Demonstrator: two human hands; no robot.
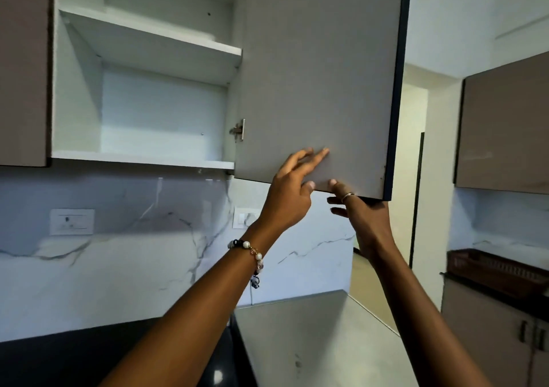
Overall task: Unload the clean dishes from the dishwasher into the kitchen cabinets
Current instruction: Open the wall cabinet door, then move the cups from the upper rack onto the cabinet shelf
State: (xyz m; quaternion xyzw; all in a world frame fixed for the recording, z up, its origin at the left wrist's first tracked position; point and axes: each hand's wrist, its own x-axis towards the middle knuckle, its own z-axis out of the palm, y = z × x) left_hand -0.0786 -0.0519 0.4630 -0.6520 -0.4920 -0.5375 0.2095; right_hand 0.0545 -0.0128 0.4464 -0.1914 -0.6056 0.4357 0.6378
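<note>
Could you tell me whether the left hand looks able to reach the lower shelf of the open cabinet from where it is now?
Probably yes. The cabinet door is swung open, the lower shelf shows nothing on it, and the left hand rests on the door's inner face beside the opening, holding nothing.

Both forearms bare to the lower frame edge; no sleeves in view.

Left hand (289, 196): no rings visible on the fingers that show. Left wrist carries a beaded bracelet of round white pearl-like, black and translucent amber beads (249, 248), with a small pale dangling charm at its 5 o'clock end.

Right hand (361, 211): one thin silver-coloured metal ring (347, 196) on a finger, toward 11 o'clock from the palm. Right wrist bare, nothing worn. Fingernails short, unpainted as far as can be told.
</note>
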